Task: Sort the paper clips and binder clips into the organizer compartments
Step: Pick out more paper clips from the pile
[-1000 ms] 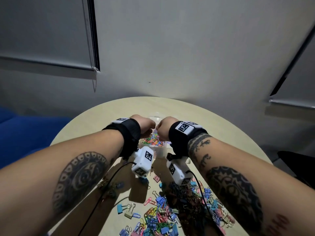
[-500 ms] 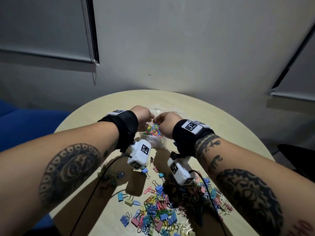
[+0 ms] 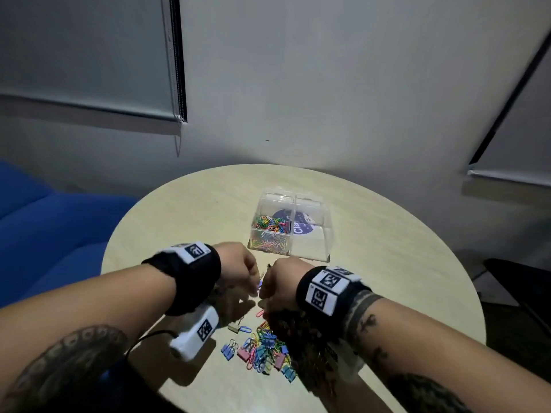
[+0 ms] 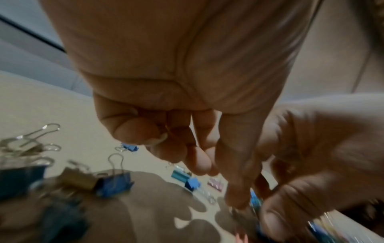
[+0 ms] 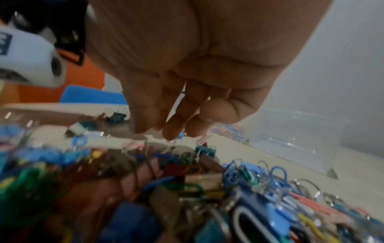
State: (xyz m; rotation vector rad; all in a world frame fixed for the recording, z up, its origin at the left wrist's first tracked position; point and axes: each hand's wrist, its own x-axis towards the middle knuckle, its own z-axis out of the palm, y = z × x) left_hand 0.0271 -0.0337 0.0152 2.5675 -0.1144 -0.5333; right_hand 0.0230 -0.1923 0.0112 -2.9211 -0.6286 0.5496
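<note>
Left grip (image 3: 238, 272): held low over the desk (image 3: 387, 263), just far of the loose pile of clips (image 3: 265, 347). Seen in the left wrist view (image 4: 187, 82) with fingers curled toward the palm and the forefinger stretched down to the desk surface. Cannot tell whether a clip was pinched; too blurred at the fingertips.

Right grip (image 3: 280, 281): held just right of the left grip, knuckles nearly touching it. Seen in the right wrist view (image 5: 187, 65) with fingers (image 5: 172, 129) hanging loosely curled, tips down, relaxed and unclenched, just above the far edge of the pile.

Black wrist bands (image 3: 190, 275) with printed square markers worn on both forearms. White wrist camera (image 3: 196, 332) slung under the left forearm, cable trailing toward the near edge.

Pile of clips: spread on the desk near and below both grips, mixed binder clips and paper clips in blue, pink, green and yellow. Blue binder clip (image 4: 116, 182) found lying beside a brass-coloured one on the left of the pile, wire handles raised.

Organizer (image 3: 310, 248): clear plastic box, set far of both grips and slightly right, well apart from the pile. Divided into compartments. Coloured paper clips (image 3: 269, 231) gathered in the left compartments, near and far. Purple round label visible through the right side.

Desk: round, pale wood. Blue sofa (image 3: 44, 234) placed to the left, grey wall beyond, roller blind (image 3: 83, 55) lowered at far left.
</note>
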